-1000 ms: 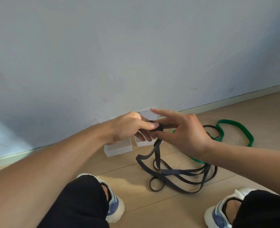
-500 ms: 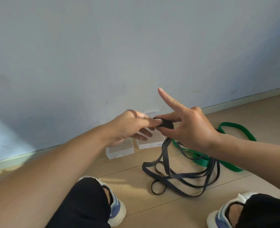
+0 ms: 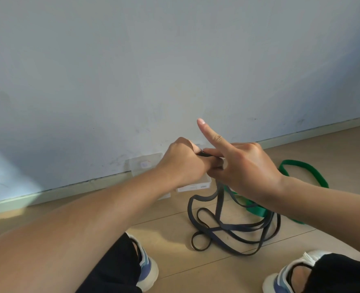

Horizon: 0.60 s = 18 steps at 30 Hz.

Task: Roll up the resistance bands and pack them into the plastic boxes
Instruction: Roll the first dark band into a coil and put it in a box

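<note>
While most of the black band (image 3: 234,227) is left slack on the wooden floor (image 3: 175,269) between the two shoes, only its upper end is taken up into the hands. From the loose heap of loops, two strands are seen rising almost straight up to the point where both hands meet, so the free length hangs below and slightly toward the person from the grip, with its long axis running from the floor up to the fingers.

A small dark roll, barely visible, is pinched there: the left hand (image 3: 181,166) is closed around it from the left, and the right hand (image 3: 244,170) is pressed against it from the right with thumb and lower fingers, while the right forefinger is held out straight and upward, clear of the band. Neither hand is nearer than the other; both are touching the roll. It is judged that rolling has only begun, since far more band is lying loose than is wound.

Behind the right forearm, a green band (image 3: 301,166) is spread flat and unrolled on the floor. Farther back, two clear plastic boxes (image 3: 194,186) are set just beside the wall, partly hidden by the left hand; what they contain cannot be told.
</note>
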Each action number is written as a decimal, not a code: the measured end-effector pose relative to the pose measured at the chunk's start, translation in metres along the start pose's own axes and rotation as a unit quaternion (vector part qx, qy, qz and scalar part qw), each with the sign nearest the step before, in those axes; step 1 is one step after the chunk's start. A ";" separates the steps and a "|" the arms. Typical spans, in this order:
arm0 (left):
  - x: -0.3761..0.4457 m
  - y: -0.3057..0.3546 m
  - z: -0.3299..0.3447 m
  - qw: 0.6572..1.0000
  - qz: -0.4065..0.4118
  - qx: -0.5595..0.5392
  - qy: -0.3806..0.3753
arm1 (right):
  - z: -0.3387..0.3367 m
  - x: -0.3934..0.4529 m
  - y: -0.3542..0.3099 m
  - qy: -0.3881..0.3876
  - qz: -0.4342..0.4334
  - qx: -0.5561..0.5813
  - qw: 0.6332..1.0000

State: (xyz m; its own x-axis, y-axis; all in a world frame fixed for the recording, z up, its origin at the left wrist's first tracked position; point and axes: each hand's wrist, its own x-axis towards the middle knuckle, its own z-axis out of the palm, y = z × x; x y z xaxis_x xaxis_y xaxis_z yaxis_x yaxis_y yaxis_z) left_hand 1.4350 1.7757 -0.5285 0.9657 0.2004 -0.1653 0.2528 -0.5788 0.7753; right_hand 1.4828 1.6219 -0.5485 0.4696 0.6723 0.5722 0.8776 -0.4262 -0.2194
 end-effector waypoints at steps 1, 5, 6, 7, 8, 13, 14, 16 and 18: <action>-0.001 0.001 -0.002 1.000 0.005 0.004 -0.017 | 0.000 -0.001 -0.001 0.000 -0.001 0.003 1.000; 0.001 0.001 -0.008 0.998 0.027 0.028 -0.052 | 0.000 -0.001 -0.003 0.016 0.002 0.008 1.000; 0.002 0.000 -0.010 0.997 0.030 0.031 -0.061 | 0.000 -0.001 -0.003 0.023 0.002 0.013 1.000; 0.003 0.000 -0.011 0.997 0.033 0.034 -0.068 | 0.000 -0.001 -0.004 0.027 0.003 0.022 0.999; 0.003 -0.001 -0.012 0.996 0.039 0.037 -0.075 | 0.001 -0.001 -0.005 0.030 0.006 0.035 0.999; 0.003 -0.003 -0.011 0.992 0.076 0.042 -0.091 | 0.003 -0.001 0.002 0.060 0.034 0.077 0.995; 0.003 -0.004 -0.012 0.991 0.079 0.032 -0.101 | 0.003 -0.001 0.003 0.063 0.040 0.082 0.994; 0.003 -0.005 -0.014 0.990 0.083 0.016 -0.113 | 0.005 -0.001 0.004 0.071 0.051 0.091 0.992; 0.001 -0.006 -0.018 0.990 0.081 0.003 -0.112 | 0.007 0.000 0.004 0.081 0.056 0.109 0.989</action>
State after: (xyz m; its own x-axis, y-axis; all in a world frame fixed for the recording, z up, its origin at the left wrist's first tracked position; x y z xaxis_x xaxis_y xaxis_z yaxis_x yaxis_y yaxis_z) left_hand 1.4333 1.7931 -0.5221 0.9825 -0.0762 -0.1702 0.0923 -0.5941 0.7991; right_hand 1.4869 1.6238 -0.5550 0.5585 0.5153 0.6500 0.8295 -0.3398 -0.4434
